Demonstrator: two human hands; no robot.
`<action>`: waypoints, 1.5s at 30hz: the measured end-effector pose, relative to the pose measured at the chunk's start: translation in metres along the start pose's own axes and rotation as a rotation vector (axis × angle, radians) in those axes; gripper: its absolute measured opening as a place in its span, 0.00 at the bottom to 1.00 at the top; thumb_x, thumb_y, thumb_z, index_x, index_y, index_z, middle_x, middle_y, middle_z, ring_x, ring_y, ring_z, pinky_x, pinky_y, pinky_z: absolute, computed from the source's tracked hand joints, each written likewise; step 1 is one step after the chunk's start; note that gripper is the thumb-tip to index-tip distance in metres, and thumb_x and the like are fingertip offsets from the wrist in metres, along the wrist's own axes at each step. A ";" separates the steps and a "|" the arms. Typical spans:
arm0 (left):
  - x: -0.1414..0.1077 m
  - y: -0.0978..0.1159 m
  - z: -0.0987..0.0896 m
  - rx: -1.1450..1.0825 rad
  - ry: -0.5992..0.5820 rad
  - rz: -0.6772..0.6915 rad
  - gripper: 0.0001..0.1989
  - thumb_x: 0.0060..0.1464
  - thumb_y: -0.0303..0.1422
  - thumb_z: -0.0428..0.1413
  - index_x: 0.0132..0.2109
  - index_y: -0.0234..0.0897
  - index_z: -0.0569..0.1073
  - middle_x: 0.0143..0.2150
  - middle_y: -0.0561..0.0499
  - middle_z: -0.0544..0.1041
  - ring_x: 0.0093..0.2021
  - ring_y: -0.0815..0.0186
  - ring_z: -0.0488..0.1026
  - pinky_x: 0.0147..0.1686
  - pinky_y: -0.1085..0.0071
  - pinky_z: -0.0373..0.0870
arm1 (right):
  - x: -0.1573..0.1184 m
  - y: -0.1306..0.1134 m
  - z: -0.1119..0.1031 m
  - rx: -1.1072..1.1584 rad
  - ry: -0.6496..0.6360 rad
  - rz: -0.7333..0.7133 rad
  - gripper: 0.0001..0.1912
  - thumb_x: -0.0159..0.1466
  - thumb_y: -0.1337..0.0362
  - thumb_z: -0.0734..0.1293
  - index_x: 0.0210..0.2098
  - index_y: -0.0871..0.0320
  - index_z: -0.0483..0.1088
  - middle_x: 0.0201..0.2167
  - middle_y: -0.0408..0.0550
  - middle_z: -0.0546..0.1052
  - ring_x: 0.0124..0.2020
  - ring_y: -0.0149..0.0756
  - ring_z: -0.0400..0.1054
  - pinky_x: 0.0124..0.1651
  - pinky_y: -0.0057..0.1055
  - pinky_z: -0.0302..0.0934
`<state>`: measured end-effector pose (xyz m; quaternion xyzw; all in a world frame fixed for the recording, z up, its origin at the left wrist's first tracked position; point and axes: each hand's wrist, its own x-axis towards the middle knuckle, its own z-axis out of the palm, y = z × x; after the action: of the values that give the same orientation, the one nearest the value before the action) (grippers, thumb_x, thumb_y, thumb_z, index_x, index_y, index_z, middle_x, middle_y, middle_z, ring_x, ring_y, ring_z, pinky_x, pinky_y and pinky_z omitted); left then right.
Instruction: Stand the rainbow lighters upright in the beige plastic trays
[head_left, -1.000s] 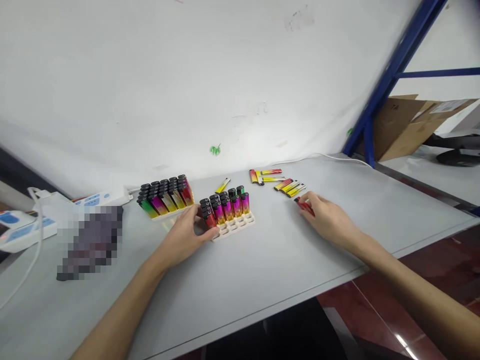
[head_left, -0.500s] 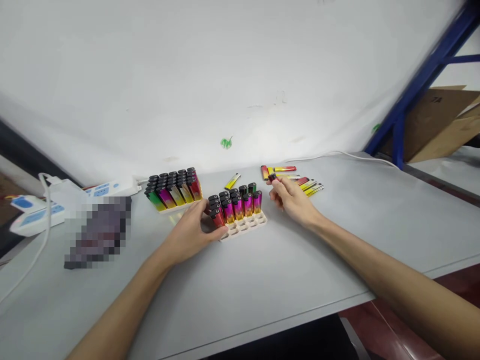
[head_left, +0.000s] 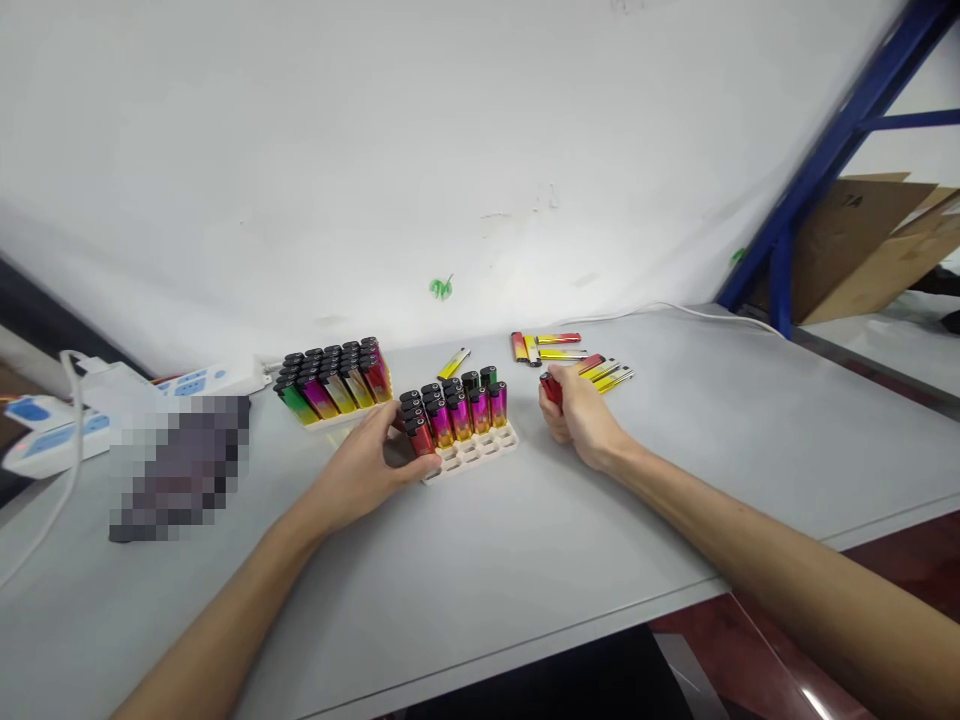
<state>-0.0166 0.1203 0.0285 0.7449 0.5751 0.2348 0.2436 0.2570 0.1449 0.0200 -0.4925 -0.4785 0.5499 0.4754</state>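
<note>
My left hand [head_left: 365,458] grips the left end of a white rack [head_left: 480,458], thumb at its front corner and fingers behind. Upright lighters [head_left: 459,417] in red, purple and green fill its rear rows, and its front holes are bare. My right hand [head_left: 586,415], to the right of the rack, is closed around a red lighter [head_left: 551,388] with a black top. Beyond that hand, loose red and yellow lighters [head_left: 562,353] lie on the grey table. One yellow lighter [head_left: 454,364] lies behind the rack.
A second rack [head_left: 341,418] packed with upright lighters stands at the back left. Farther left are power strips [head_left: 67,440], a white cable and a blurred dark item [head_left: 184,465]. Cardboard boxes [head_left: 855,240] sit behind a blue frame [head_left: 780,275] at right.
My right hand has moved slightly closer and turned, with the red lighter's body now showing in its grip. My left hand stays at the rack. The view has shifted slightly.
</note>
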 end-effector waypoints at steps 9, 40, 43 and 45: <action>0.001 -0.003 0.001 -0.023 -0.005 0.024 0.29 0.50 0.52 0.61 0.53 0.43 0.68 0.50 0.47 0.76 0.47 0.54 0.75 0.46 0.58 0.72 | -0.001 -0.006 0.001 0.118 0.033 0.050 0.30 0.65 0.40 0.56 0.17 0.53 0.48 0.14 0.34 0.44 0.16 0.25 0.34 0.19 0.27 0.32; 0.000 0.002 0.003 -0.067 0.012 0.049 0.26 0.51 0.49 0.61 0.51 0.42 0.66 0.49 0.47 0.75 0.47 0.55 0.75 0.43 0.58 0.74 | -0.028 -0.022 0.025 -0.365 -0.097 -0.547 0.13 0.60 0.57 0.73 0.41 0.57 0.74 0.31 0.44 0.78 0.31 0.33 0.71 0.37 0.32 0.64; 0.000 0.004 0.004 -0.097 0.007 0.078 0.29 0.49 0.47 0.62 0.55 0.42 0.66 0.52 0.46 0.74 0.51 0.54 0.74 0.46 0.57 0.73 | -0.029 -0.016 0.048 -0.500 -0.113 -0.613 0.11 0.62 0.61 0.72 0.43 0.56 0.73 0.32 0.43 0.81 0.32 0.32 0.73 0.38 0.30 0.66; 0.000 0.006 0.006 -0.113 0.012 0.084 0.29 0.49 0.47 0.63 0.55 0.41 0.66 0.52 0.46 0.74 0.51 0.53 0.74 0.46 0.57 0.74 | -0.029 -0.014 0.059 -0.636 -0.107 -0.633 0.10 0.63 0.63 0.71 0.44 0.55 0.74 0.33 0.43 0.81 0.32 0.32 0.74 0.37 0.30 0.65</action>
<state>-0.0087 0.1184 0.0272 0.7519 0.5305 0.2816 0.2717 0.2011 0.1137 0.0401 -0.4145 -0.7747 0.2277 0.4197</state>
